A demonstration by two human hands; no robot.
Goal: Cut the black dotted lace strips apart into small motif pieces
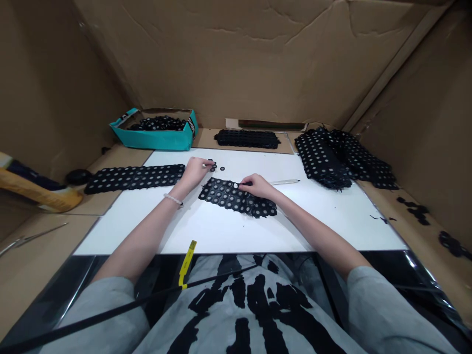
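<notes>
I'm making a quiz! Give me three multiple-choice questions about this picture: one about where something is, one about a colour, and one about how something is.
1. Where is the bead bracelet?
A: right wrist
B: left wrist
C: on the white board

2. What colour is the dangling tag?
A: red
B: blue
C: yellow

3. How is the teal box?
A: shut with a lid
B: open, holding black pieces
C: upside down

Answers: 1 B, the beads circle that wrist. 2 C, the tag shows bright yellow. 3 B, the pieces lie uncovered inside.
</notes>
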